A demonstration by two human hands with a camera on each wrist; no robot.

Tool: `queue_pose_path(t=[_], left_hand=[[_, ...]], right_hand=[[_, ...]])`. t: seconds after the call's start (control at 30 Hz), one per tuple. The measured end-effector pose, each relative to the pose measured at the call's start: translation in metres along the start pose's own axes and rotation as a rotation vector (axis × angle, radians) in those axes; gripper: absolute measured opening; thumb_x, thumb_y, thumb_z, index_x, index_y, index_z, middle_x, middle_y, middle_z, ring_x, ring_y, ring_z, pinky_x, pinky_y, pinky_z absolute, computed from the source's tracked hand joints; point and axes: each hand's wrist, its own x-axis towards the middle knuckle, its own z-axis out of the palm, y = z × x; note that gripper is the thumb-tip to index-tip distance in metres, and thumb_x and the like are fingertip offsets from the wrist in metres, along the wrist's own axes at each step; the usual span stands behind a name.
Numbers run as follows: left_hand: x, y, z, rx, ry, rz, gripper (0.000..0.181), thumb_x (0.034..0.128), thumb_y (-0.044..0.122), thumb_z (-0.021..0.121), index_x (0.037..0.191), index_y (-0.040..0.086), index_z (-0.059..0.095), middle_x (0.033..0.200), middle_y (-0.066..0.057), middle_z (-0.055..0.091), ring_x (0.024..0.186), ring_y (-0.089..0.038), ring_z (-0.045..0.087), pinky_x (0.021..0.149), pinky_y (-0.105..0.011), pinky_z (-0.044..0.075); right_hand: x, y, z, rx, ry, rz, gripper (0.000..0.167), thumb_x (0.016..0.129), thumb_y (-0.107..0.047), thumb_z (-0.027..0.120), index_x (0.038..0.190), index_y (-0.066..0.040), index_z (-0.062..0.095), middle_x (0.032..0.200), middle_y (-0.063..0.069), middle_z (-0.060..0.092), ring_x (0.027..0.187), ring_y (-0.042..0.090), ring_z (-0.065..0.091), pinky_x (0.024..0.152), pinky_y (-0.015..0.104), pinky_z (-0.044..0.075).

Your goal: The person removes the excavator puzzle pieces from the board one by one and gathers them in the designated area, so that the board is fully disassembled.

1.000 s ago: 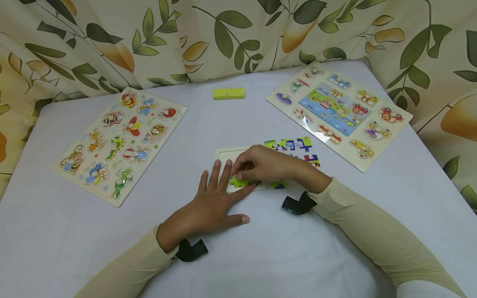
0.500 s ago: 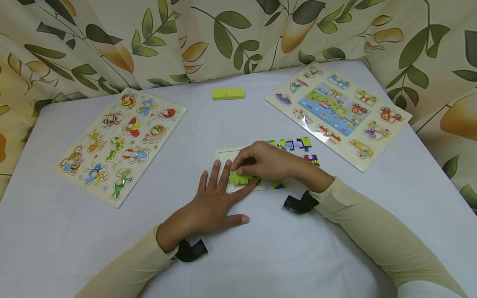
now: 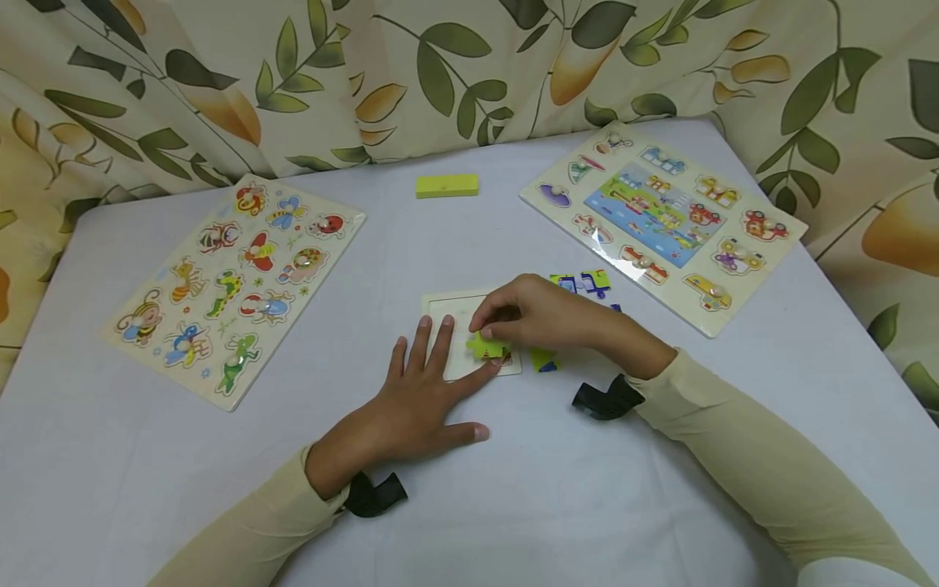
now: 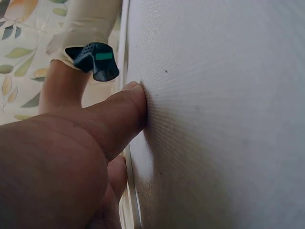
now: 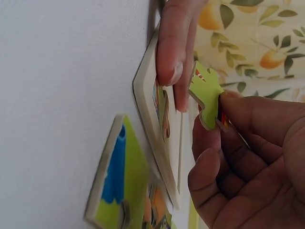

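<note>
My right hand pinches a yellow-green jigsaw piece between thumb and fingers, over the lower part of a pale puzzle tray. My left hand lies with its fingers spread, fingertips at the tray's left and lower edges. In the left wrist view its thumb touches the white cloth. Another jigsaw piece sits in the tray's lower right corner, partly covered by the left index finger. Right of the tray lies a loose green-and-blue jigsaw piece. The right hand hides part of the tray.
More loose jigsaw pieces lie beyond my right wrist, partly hidden. An insect puzzle board is at left, a vehicle puzzle board at back right. A yellow-green block stands near the leafy curtain.
My right hand has shifted slightly to the right with the pinched jigsaw piece, which shows more plainly now. The left hand has stayed in place on the tray's edge.
</note>
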Motion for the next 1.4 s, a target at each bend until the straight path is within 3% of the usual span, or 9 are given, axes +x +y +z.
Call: queue_pose_path(t=[0.37, 0.87, 1.1, 1.4], left_hand=[[-0.001, -0.001, 0.0, -0.031, -0.003, 0.001, 0.075, 0.0893, 0.062, 0.057, 0.153, 0.041, 0.025, 0.158, -0.019, -0.02, 0.139, -0.041, -0.029, 0.108, -0.063, -0.006], [0.001, 0.0, 0.001, -0.02, -0.006, -0.009, 0.076, 0.0887, 0.063, 0.057, 0.153, 0.041, 0.024, 0.158, -0.019, -0.02, 0.139, -0.041, -0.027, 0.109, -0.063, -0.005], [0.002, 0.0, 0.001, -0.03, -0.009, -0.019, 0.076, 0.0881, 0.063, 0.058, 0.153, 0.042, 0.024, 0.158, -0.017, -0.021, 0.139, -0.04, -0.028, 0.108, -0.062, -0.007], [0.002, -0.001, 0.002, -0.047, -0.011, -0.026, 0.082, 0.0839, 0.065, 0.062, 0.153, 0.042, 0.024, 0.158, -0.016, -0.022, 0.139, -0.039, -0.03, 0.108, -0.062, -0.01]], right_hand=[[-0.01, 0.009, -0.007, -0.049, 0.037, 0.048, 0.012, 0.092, -0.005, 0.066, 0.101, -0.009, 0.074, 0.095, -0.002, 0.07, 0.08, 0.018, 0.058, 0.074, 0.034, 0.05], [-0.03, 0.015, -0.021, -0.06, 0.082, 0.055, 0.013, 0.092, -0.004, 0.066, 0.101, -0.008, 0.075, 0.093, -0.002, 0.07, 0.08, 0.017, 0.058, 0.074, 0.029, 0.049], [-0.04, 0.019, -0.029, -0.088, 0.08, 0.078, 0.012, 0.092, -0.003, 0.066, 0.099, -0.009, 0.074, 0.093, -0.001, 0.07, 0.076, 0.018, 0.057, 0.063, 0.027, 0.047], [-0.051, 0.023, -0.039, -0.102, 0.047, 0.076, 0.013, 0.091, -0.001, 0.066, 0.098, -0.008, 0.074, 0.091, -0.002, 0.07, 0.08, 0.017, 0.058, 0.07, 0.026, 0.049]])
